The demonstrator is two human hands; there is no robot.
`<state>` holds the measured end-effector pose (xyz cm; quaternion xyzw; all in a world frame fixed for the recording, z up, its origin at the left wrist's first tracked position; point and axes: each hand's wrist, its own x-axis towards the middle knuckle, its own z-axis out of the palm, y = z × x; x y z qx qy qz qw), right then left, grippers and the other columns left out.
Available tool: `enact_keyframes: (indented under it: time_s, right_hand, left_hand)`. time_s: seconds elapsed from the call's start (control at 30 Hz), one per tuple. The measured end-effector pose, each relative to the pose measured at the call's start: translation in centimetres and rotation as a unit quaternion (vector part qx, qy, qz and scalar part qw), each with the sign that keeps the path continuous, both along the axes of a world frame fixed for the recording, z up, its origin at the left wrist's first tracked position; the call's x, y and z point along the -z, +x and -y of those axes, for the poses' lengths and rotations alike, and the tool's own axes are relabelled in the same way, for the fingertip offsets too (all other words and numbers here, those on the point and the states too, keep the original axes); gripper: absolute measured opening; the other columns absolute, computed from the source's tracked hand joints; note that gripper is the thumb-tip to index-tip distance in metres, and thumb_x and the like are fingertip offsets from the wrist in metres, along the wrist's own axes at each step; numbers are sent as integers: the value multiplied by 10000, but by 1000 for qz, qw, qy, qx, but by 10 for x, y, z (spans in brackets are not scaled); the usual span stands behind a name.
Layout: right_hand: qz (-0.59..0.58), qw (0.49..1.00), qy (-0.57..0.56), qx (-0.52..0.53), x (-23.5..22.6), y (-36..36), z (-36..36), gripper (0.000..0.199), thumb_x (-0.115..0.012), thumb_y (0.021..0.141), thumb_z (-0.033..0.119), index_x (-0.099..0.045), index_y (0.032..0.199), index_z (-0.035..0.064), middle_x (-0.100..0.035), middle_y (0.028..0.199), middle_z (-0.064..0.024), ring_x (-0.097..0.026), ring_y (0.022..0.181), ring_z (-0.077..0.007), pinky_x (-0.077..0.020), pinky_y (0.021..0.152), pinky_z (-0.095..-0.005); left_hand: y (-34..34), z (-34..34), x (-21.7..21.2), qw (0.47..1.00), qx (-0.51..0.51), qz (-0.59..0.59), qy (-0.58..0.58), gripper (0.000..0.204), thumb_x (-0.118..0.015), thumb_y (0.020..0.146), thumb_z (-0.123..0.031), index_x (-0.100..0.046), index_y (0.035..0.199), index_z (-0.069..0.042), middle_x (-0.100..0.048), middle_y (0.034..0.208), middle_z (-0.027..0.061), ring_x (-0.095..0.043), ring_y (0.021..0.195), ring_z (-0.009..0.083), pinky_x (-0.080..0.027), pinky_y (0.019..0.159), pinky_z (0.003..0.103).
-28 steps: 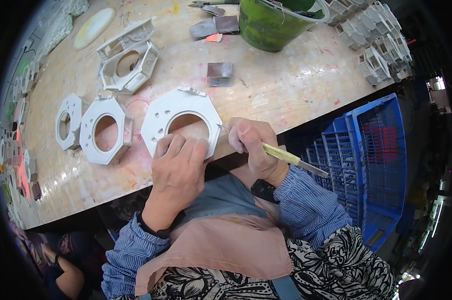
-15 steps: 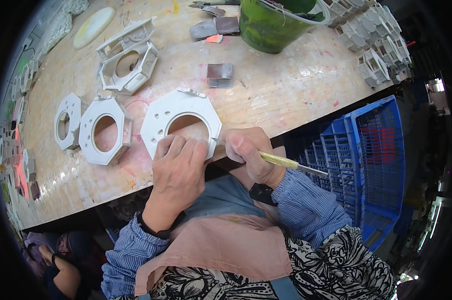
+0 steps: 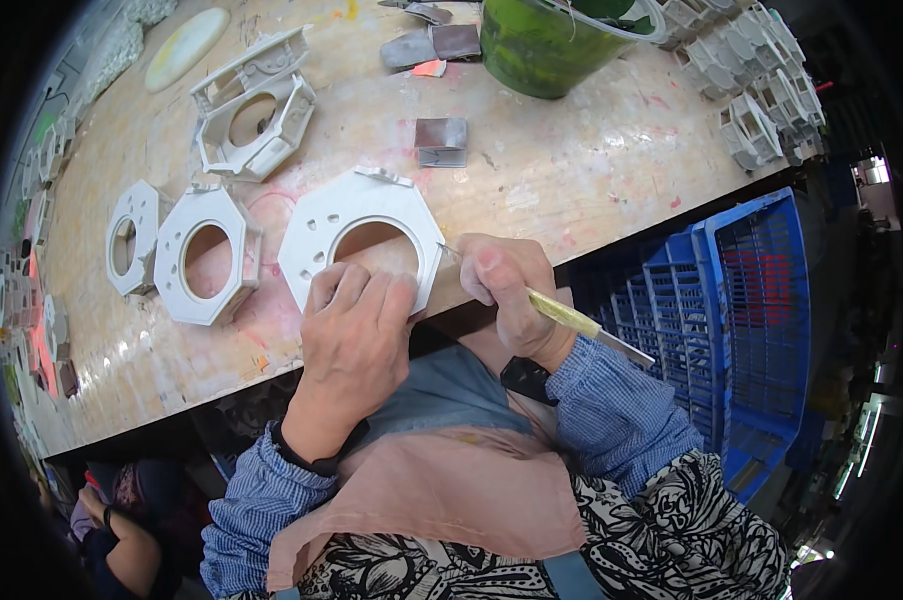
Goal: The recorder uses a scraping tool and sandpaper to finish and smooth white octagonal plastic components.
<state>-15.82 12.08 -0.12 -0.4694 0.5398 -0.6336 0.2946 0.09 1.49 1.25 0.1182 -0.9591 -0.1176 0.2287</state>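
A white octagonal frame (image 3: 304,250) with a round opening and small paw-like holes lies at the table's near edge. My left hand (image 3: 356,325) is closed over its near rim, with the fingers curled into the opening. In my right hand (image 3: 511,285) is a carving tool (image 3: 565,312) with a yellowish handle and metal ends. Its thin tip meets or nearly meets the frame's right outer edge; contact is too fine to tell. Left of it stand two similar octagonal pieces, a larger one (image 3: 176,270) and a narrower-looking one (image 3: 150,220).
Another white piece (image 3: 301,120) stands open farther back, near a pale oval block (image 3: 186,50). Folded sandpaper (image 3: 441,140) lies mid-table. A green-stained bucket (image 3: 531,60) and stacked white parts (image 3: 751,130) are beyond. Right of the table is a blue crate (image 3: 716,300); another person's arm (image 3: 131,550) shows lower left.
My right hand has shifted slightly away from me, taking the tool tip from beside the opening to the frame's right outer edge. My left hand keeps its hold.
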Motion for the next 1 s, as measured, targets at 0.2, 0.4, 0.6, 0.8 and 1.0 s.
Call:
enact_keyframes:
  time_s: [0.2, 0.4, 0.6, 0.8, 1.0]
  right_hand:
    - [-1, 998, 42, -44, -1, 4, -2, 455, -423, 1013, 319, -464, 692, -1, -422, 632, -62, -402, 586, -165, -362, 563, -306]
    - [30, 999, 4, -36, 5, 2, -2, 456, -407, 1017, 324, -458, 679, 22, -428, 625, -50, -398, 578, -154, -356, 551, -307]
    - [30, 999, 10, 7, 0, 4, 1, 464, -402, 1022, 323, -455, 671, 25, -424, 617, -33, -388, 577, -137, -342, 553, -287]
    - [48, 998, 31, -13, -2, 7, -4, 491, -397, 1030, 340, -459, 662, 21, -429, 619, -27, -381, 572, -130, -337, 552, -281]
    - [25, 997, 31, 67, -4, 3, -3, 535, -354, 1027, 358, -431, 602, 41, -413, 601, -33, -337, 549, -110, -251, 512, -272]
  left_hand:
    - [1, -1, 1, 1000, -4, 19, 4, 245, -652, 698, -35, -546, 917, -55, -546, 817, 83, -549, 828, 283, -417, 823, 400]
    - [0, -1, 0, 1000, -3, 18, -2, 253, -660, 695, -33, -545, 919, -55, -548, 823, 82, -549, 832, 282, -416, 829, 399]
    - [2, -1, -1, 1000, -5, 21, 3, 268, -665, 690, -37, -549, 931, -54, -550, 831, 82, -550, 839, 282, -416, 832, 398]
    - [2, -1, -1, 1000, -2, 21, 5, 269, -663, 693, -44, -551, 937, -52, -550, 832, 83, -549, 837, 281, -416, 832, 399]
    - [2, 0, -2, 1000, -5, 26, 1, 277, -670, 687, -46, -552, 938, -52, -549, 832, 82, -549, 843, 279, -414, 832, 400]
